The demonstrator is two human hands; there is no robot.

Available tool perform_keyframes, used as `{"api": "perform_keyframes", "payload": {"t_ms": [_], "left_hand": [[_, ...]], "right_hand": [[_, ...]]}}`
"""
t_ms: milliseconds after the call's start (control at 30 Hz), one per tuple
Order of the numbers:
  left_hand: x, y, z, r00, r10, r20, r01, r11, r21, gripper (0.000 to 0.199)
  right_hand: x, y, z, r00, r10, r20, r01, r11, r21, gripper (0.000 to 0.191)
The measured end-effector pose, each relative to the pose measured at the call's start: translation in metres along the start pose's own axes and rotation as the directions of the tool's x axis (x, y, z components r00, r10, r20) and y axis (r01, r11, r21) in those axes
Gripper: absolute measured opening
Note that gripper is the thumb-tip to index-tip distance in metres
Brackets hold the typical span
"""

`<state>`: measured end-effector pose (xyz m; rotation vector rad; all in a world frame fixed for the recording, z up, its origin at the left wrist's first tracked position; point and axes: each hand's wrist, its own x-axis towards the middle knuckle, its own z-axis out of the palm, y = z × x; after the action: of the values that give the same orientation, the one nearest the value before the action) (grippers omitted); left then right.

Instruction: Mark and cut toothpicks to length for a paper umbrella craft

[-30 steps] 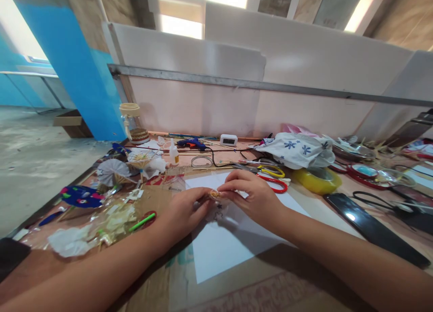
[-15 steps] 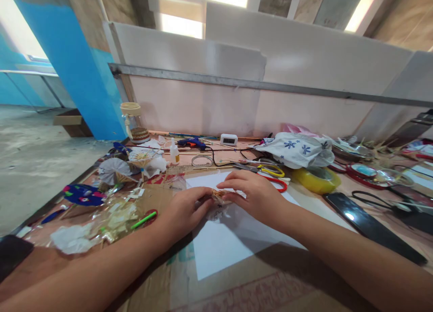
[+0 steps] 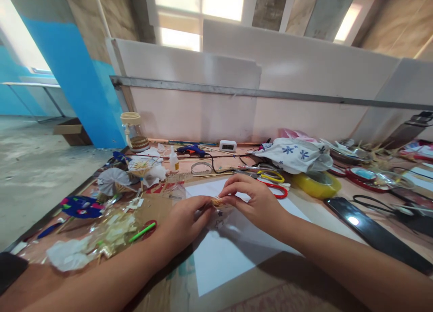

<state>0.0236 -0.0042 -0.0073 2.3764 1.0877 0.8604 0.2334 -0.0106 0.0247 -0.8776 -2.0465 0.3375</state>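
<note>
Between my hands is a small tan ribbed piece (image 3: 217, 202), with thin see-through material printed with dark flowers (image 3: 219, 221) hanging below it. My left hand (image 3: 189, 219) is closed, pinching the piece from its left side. From the right, my right hand (image 3: 252, 201) pinches at the top of the same piece with thumb and forefinger. Fingers cover much of it, so its exact kind is hard to make out. Under both hands lies a white sheet of paper (image 3: 216, 267) on brown cardboard.
Left are small parasols (image 3: 83, 207), clear plastic scraps (image 3: 117, 231) and a green stick (image 3: 142, 232). Behind lie a glue bottle (image 3: 173, 159), a blue glue gun (image 3: 191, 150) and a white digital clock (image 3: 228, 146). Scissors (image 3: 275, 190), yellow tape (image 3: 316, 184) and a phone (image 3: 375, 233) are right.
My right hand's thumb and forefinger have come together on the piece, and the fingers sit lower and closer. The camera has tilted up slightly. My left hand keeps its hold.
</note>
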Motion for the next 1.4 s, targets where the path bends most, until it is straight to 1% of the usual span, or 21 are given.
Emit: {"api": "perform_keyframes", "payload": {"t_ms": [133,200,400,567,700,867,933,1000,1100,1167,1200,1233,1300,1367,1400], "left_hand": [[0.000,0.000,0.000,0.999,-0.025,0.022,0.025,1.000,-0.011,0.023],[0.001,0.000,-0.001,0.998,-0.044,0.037,0.045,0.999,-0.019,0.023],[0.000,0.000,-0.001,0.998,-0.060,0.033,0.060,0.998,-0.016,0.021],[-0.001,-0.001,0.000,0.998,-0.048,0.040,0.048,0.999,-0.015,0.021],[-0.001,-0.001,0.000,0.998,-0.041,0.046,0.042,0.999,-0.022,0.023],[-0.001,0.001,-0.001,0.999,-0.022,0.045,0.023,0.999,-0.034,0.022],[-0.001,0.001,-0.001,0.999,-0.011,0.038,0.012,1.000,-0.015,0.021],[-0.001,0.000,0.000,0.999,-0.009,0.033,0.009,1.000,0.003,0.020],[0.000,0.000,0.000,0.999,-0.018,0.031,0.018,1.000,0.002,0.018],[0.001,0.000,0.001,0.999,-0.025,0.034,0.025,1.000,-0.002,0.018],[0.001,0.000,0.000,0.999,-0.026,0.038,0.027,1.000,-0.005,0.018],[0.001,0.000,0.000,0.999,-0.027,0.046,0.028,1.000,-0.010,0.019],[0.001,0.000,0.000,0.997,-0.030,0.066,0.031,0.999,-0.018,0.021],[0.001,0.001,-0.001,0.996,-0.039,0.078,0.040,0.999,-0.016,0.023],[0.001,0.001,-0.001,0.996,-0.046,0.082,0.047,0.999,-0.010,0.024]], "right_hand": [[0.003,-0.001,-0.001,0.994,0.109,0.016,-0.110,0.991,0.076,0.011],[0.004,0.001,-0.001,0.990,0.137,0.025,-0.139,0.987,0.079,0.012],[0.005,0.005,-0.004,0.992,0.103,0.072,-0.104,0.994,0.022,0.009],[0.004,0.003,-0.003,0.994,0.053,0.094,-0.054,0.999,0.004,0.009],[0.002,0.000,-0.001,0.996,0.030,0.083,-0.031,0.999,0.012,0.008],[0.002,0.004,0.000,0.998,0.048,0.032,-0.049,0.998,0.025,0.010],[0.002,0.002,-0.001,0.998,0.063,-0.017,-0.061,0.995,0.082,0.011],[0.000,-0.004,-0.003,0.995,0.076,-0.061,-0.064,0.981,0.182,0.009],[-0.003,-0.018,-0.008,0.986,0.123,-0.109,-0.073,0.923,0.378,0.007],[-0.004,-0.026,-0.010,0.972,0.192,-0.136,-0.094,0.847,0.524,0.009],[-0.003,-0.028,-0.011,0.964,0.234,-0.130,-0.112,0.794,0.597,0.012],[-0.003,-0.029,-0.011,0.956,0.276,-0.098,-0.144,0.735,0.663,0.015],[-0.001,-0.026,-0.009,0.937,0.348,0.026,-0.247,0.610,0.753,0.022],[0.000,-0.022,-0.006,0.904,0.400,0.151,-0.357,0.510,0.782,0.029],[0.001,-0.019,-0.004,0.886,0.425,0.186,-0.394,0.476,0.786,0.031]]}}
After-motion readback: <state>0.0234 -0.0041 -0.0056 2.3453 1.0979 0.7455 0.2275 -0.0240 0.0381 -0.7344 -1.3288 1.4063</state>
